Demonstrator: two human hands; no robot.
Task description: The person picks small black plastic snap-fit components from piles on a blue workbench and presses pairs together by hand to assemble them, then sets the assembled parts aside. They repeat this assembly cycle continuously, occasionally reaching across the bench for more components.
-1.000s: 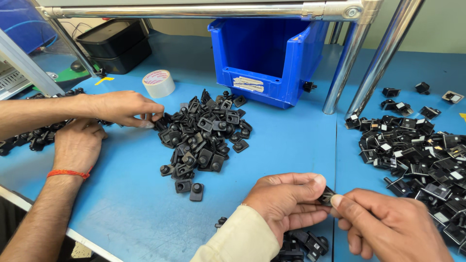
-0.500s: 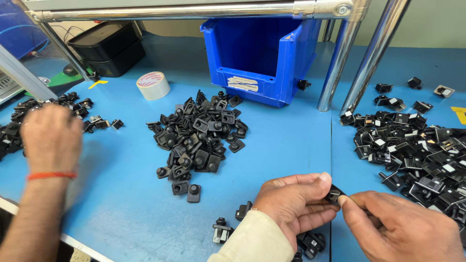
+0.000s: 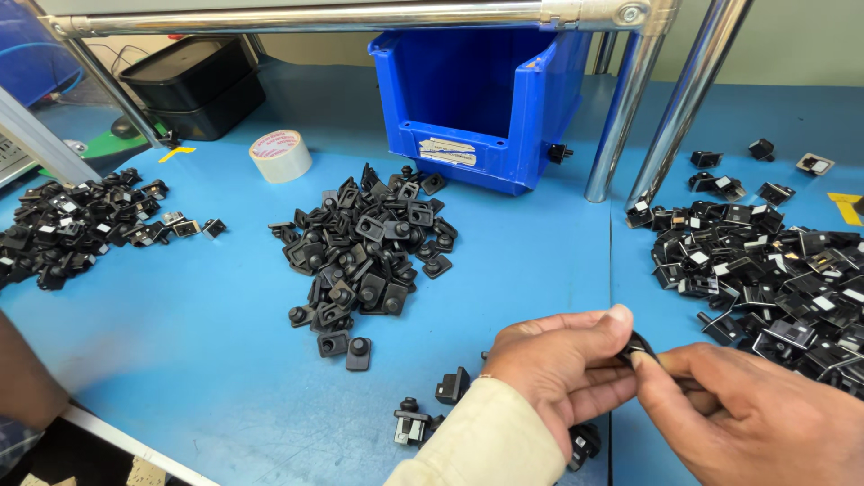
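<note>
Black plastic clip [image 3: 637, 346] pinched between fingers of left hand [image 3: 562, 364] and right hand [image 3: 747, 418] above blue table [image 3: 207, 306], same grip as before; co-worker's hands gone from middle pile [image 3: 364, 247].

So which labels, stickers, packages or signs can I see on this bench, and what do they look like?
White label: front lip of the blue bin, a rectangular strip with dark print.
Tape roll: left of the bin on the blue table, a pale ring with red print on its core.
Yellow marker: far right table edge, a flat strip.
Yellow arrow sticker: back left, near the black trays.
</note>
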